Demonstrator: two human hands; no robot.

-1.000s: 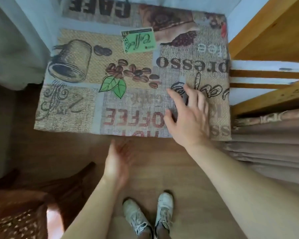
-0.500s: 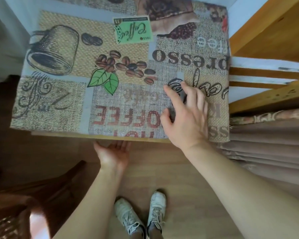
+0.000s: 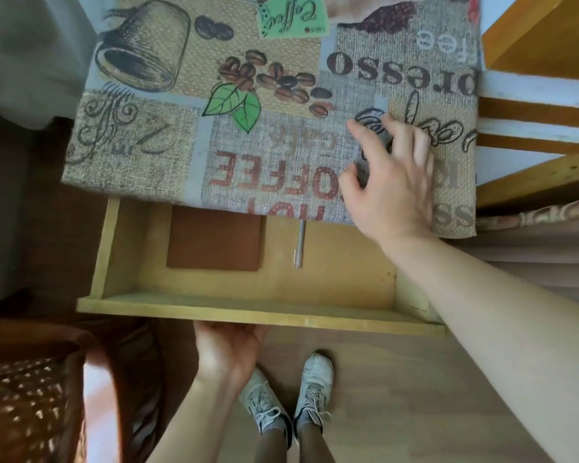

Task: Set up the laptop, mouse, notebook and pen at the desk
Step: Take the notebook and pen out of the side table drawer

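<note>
The desk (image 3: 168,145) is covered with a coffee-print cloth. Under its front edge a wooden drawer (image 3: 248,313) stands pulled out. Inside lie a brown notebook (image 3: 214,240) on the left and a silver pen (image 3: 300,243) beside it, both partly hidden by the cloth's edge. My left hand (image 3: 228,352) grips the drawer's front board from below, at its middle. My right hand (image 3: 395,182) rests on the desk's right part, cupped over a small dark mouse (image 3: 364,167) that shows only between thumb and fingers. No laptop is in view.
A wooden shelf unit (image 3: 542,128) stands to the right of the desk, with a curtain (image 3: 532,262) below it. A brown chair with a patterned seat (image 3: 30,402) is at the lower left. My feet (image 3: 291,399) stand on the wood floor just in front of the drawer.
My left hand has pulled the drawer out from under the desk, revealing the notebook and pen. My right hand has stayed on the mouse. The view has dropped closer to the desk.
</note>
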